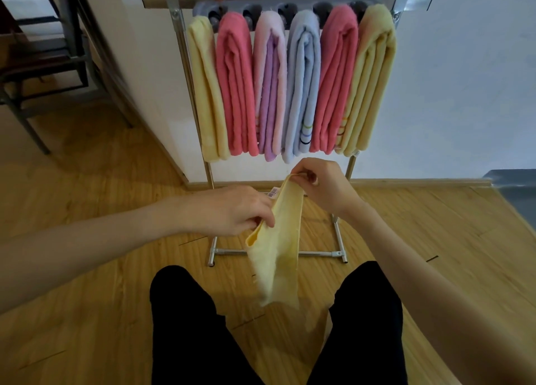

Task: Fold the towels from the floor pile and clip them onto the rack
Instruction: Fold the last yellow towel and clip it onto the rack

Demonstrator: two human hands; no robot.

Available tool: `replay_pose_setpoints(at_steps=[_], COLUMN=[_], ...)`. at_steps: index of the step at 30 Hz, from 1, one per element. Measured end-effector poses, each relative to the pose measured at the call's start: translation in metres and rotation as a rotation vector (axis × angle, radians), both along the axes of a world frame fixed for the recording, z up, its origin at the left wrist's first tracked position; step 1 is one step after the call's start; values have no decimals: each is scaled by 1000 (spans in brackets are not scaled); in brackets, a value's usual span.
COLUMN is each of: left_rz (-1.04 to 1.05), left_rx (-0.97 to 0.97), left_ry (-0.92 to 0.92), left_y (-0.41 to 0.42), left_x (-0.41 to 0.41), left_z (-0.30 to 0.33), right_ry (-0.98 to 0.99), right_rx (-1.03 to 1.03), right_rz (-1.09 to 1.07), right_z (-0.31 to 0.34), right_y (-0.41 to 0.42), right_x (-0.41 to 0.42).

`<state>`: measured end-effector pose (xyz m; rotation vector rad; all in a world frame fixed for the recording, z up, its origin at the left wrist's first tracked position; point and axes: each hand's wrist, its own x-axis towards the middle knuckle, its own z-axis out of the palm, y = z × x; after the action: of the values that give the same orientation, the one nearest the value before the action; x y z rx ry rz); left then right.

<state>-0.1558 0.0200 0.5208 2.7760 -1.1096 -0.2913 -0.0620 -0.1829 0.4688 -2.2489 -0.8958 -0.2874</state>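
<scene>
A pale yellow towel (278,251) hangs in the air between my knees, folded into a narrow strip with a small label near its top. My right hand (322,185) pinches its top corner. My left hand (232,210) pinches its left edge lower down. Behind them stands a metal rack (185,65) with a grey clip bar (290,5) along its top. Several folded towels hang side by side from the clips: a yellow towel (207,94), a pink towel (235,85), a lilac one (269,88), a blue towel (301,88), another pink (333,82) and another yellow (368,82).
Wooden floor (101,283) spreads all around, and the rack's base tube (316,253) lies on it just beyond my knees. My legs in black trousers (188,326) fill the bottom. Dark chairs (58,59) stand at the back left beside a white wall corner. A grey object (516,193) sits at right.
</scene>
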Motion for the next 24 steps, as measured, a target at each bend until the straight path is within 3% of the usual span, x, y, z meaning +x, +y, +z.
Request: replay_pose_setpoints(at_steps=[4,10,17,24], left_rz=[-108,-200,37,195], left_rx=[-80,-62,-237,-393], left_ry=[-346,-246,-390,-468], left_y=[-2,-13,-13,-22], left_x=[0,8,21,26], left_z=[-2,2,-10,-16], right_ry=[45,194,383,444], right_rx=[58,154,365,416], right_rz=[-1,-23,29,116], right_z=[3,8,19,30], right_y=[-6,-13,-15,-12], right_x=[5,4,-5,-14])
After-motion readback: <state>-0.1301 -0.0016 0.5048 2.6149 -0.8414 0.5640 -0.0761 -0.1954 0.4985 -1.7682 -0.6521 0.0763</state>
